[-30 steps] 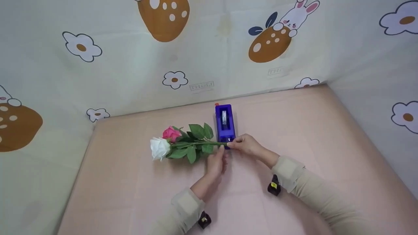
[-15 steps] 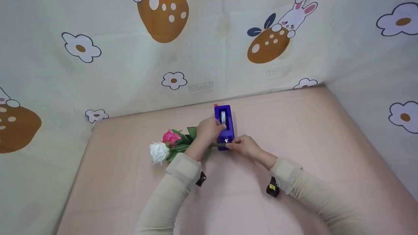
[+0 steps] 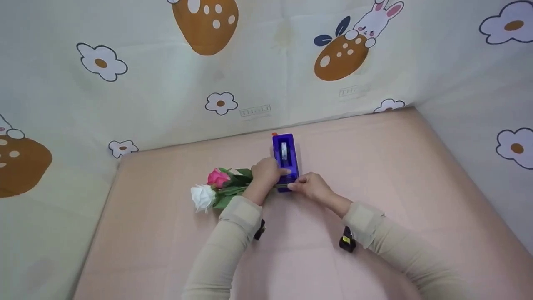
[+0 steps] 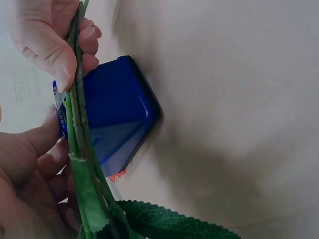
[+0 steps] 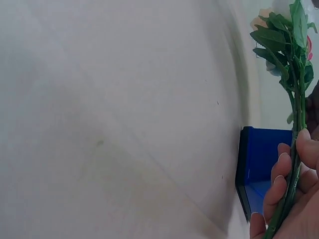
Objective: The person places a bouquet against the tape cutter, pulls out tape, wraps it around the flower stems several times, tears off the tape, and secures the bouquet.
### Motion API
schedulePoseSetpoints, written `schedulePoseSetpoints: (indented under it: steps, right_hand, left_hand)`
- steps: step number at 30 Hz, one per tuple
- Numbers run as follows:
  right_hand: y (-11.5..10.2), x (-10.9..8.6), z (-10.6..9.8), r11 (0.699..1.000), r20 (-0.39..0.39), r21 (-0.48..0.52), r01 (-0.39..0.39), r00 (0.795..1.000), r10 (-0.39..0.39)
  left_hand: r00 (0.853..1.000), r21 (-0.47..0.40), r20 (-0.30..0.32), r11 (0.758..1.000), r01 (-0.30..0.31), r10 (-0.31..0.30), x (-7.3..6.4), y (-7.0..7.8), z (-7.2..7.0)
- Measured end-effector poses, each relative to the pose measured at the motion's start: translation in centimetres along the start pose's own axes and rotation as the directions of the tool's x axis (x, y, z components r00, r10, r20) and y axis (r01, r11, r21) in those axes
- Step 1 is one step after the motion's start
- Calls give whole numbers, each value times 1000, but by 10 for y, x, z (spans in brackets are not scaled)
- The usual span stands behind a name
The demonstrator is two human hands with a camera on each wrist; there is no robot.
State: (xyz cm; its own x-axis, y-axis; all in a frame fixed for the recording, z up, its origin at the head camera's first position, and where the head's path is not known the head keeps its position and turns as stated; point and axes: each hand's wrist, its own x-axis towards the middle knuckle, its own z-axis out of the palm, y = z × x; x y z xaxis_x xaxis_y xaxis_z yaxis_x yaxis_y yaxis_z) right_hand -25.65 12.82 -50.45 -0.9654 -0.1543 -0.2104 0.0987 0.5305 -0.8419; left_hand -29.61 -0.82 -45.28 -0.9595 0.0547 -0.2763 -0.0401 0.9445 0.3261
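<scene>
In the head view, a white rose (image 3: 202, 198) and a pink rose (image 3: 217, 178) lie sideways with their blooms to the left. My right hand (image 3: 312, 186) pinches their green stems (image 5: 297, 109) near the cut ends, across the front of a blue tape dispenser (image 3: 292, 156). A roll of tape (image 3: 284, 151) sits inside the dispenser. My left hand (image 3: 265, 171) reaches over the stems, its thumb at the dispenser's top behind the cutter end. In the left wrist view its bent fingers (image 4: 55, 162) are beside the dispenser, partly behind the stems; whether they pinch tape is hidden.
A pale pink cloth (image 3: 354, 158) covers the table. Behind it hangs a patterned white curtain (image 3: 266, 62) that also runs down both sides. A small orange-red piece (image 3: 275, 134) shows at the dispenser's far end. Black wrist cameras (image 3: 347, 240) hang under both sleeves.
My left hand left the stems, went up over the dispenser near the tape roll, then came slightly back toward the front end. The right hand keeps its pinch on the stems.
</scene>
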Motion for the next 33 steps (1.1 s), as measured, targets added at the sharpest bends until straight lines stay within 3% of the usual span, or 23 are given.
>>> schedulePoseSetpoints:
  steps: [6,12,20,21,24,27,28,33]
  right_hand:
    - [-2,-1,-1,1000,-6,-28,-3,1000,3]
    - [-2,-1,0,999,-16,-33,-13,1000,13]
    - [-1,0,1,999,-22,-42,1,1000,-2]
    - [0,-1,1,999,-21,-40,5,1000,-6]
    - [0,-1,1,999,-23,-40,26,999,-27]
    - [1,-2,2,998,-25,-48,34,999,-35]
    - [1,-2,2,998,-27,-51,35,999,-36]
    - [0,-1,2,997,-33,-75,26,999,-28]
  left_hand:
    - [998,9,-2,998,-70,70,0,-3,-1]
    - [997,-22,6,997,-72,72,0,-4,-1]
    - [999,36,19,998,-52,51,8,-5,5]
    - [997,47,-6,996,-70,71,15,-9,12]
    - [996,61,-7,995,-84,84,17,-10,14]
    - [996,52,0,994,-92,92,15,-9,12]
    - [997,45,25,996,-78,77,8,-5,5]
    - [995,71,6,993,-95,95,0,-1,2]
